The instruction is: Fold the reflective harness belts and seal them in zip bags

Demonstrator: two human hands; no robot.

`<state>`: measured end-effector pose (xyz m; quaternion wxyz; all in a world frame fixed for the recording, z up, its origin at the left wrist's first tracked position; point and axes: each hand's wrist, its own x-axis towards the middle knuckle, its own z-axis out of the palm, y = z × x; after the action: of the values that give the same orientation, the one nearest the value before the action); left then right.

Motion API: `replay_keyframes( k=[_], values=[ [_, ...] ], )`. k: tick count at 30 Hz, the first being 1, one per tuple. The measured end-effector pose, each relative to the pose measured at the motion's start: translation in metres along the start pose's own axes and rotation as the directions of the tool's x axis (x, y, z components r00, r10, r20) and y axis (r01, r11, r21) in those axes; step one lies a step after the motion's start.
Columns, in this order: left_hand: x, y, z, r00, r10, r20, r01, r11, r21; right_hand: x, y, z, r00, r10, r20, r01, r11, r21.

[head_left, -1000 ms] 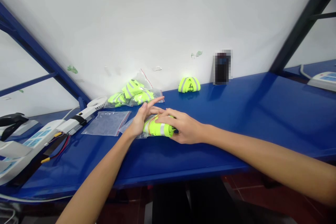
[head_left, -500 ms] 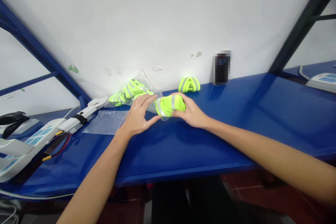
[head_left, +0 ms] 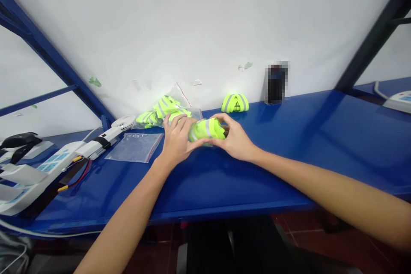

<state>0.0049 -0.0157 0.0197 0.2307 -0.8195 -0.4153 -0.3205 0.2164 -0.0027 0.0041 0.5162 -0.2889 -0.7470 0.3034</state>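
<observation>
A neon-yellow rolled strap (head_left: 207, 129) with silver stripes, partly inside a clear bag, is held between both hands above the blue table. My left hand (head_left: 177, 137) grips the bagged left end, its thumb along the lower side. Around the right end, my right hand (head_left: 234, 138) has its fingers and thumb curled. Behind my left hand lie more yellow straps in clear bags (head_left: 165, 106). Another rolled yellow strap (head_left: 235, 103) stands by the wall. A flat clear zip bag (head_left: 134, 147) lies left of my left hand.
On the left are a white fan (head_left: 123, 122), a white power strip (head_left: 53, 165) and red-black wires with yellow connectors (head_left: 77, 180). A dark pixelated object (head_left: 276, 83) leans on the wall. The blue table (head_left: 231, 188) has its front edge below my hands.
My left hand has moved right, farther over the bagged roll, and its thumb now nearly meets my right thumb. The whole view has shifted slightly.
</observation>
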Motion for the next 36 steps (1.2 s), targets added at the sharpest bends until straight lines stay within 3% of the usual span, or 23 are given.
replay_keyframes(
  k=[4,8,12,17,23,28,36],
  values=[
    [0.002,0.002,-0.005,0.987,0.084,0.135,-0.085,0.996,0.001,0.004,0.005,-0.006,0.998,-0.017,-0.062,0.015,0.999,-0.043],
    [0.002,0.003,-0.002,0.99,0.025,0.135,-0.029,0.999,0.023,0.004,0.002,-0.009,0.995,-0.066,-0.077,0.047,0.972,-0.228],
    [-0.001,-0.003,0.0,0.982,-0.024,0.188,0.027,1.0,-0.015,-0.002,-0.005,-0.004,0.984,-0.178,0.015,0.176,0.945,-0.275],
    [-0.004,-0.011,0.0,0.984,0.051,0.171,-0.038,0.996,-0.082,-0.004,-0.007,-0.004,0.979,-0.189,0.076,0.202,0.944,-0.262],
    [-0.005,-0.015,-0.002,0.98,0.051,0.193,-0.033,0.995,-0.095,0.005,-0.001,-0.02,0.95,-0.181,0.253,0.223,0.963,-0.151],
    [-0.006,-0.01,0.006,0.984,0.077,0.162,-0.061,0.993,-0.102,0.002,0.003,-0.014,0.955,-0.178,0.238,0.216,0.966,-0.141],
    [-0.007,0.001,0.011,0.974,0.133,0.182,-0.086,0.966,-0.244,-0.005,0.006,-0.002,0.931,-0.304,0.201,0.352,0.892,-0.283]
  ],
)
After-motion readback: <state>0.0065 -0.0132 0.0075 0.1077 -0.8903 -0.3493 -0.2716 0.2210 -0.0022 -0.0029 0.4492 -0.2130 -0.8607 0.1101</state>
